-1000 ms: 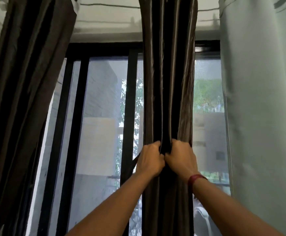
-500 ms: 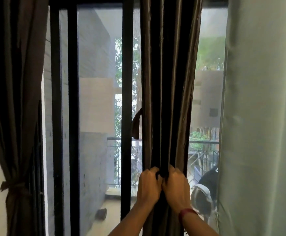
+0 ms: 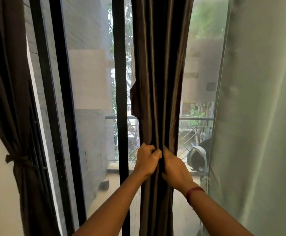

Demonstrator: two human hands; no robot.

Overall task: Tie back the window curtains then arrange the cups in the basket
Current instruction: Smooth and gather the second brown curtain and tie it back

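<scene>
Both my hands grip the gathered dark brown curtain [image 3: 157,82] before the window: my left hand [image 3: 146,160] and right hand [image 3: 175,169] curl round its folds, side by side and almost touching.

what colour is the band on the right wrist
The wristband is dark red; the head view, the only one, shows it clearly.

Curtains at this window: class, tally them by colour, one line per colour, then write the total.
Dark brown: 2, the tied-back curtain at the left and the middle curtain, gripped by the left hand and the right hand.
Pale green: 1, the pale green curtain at the right.
Total: 3
</scene>
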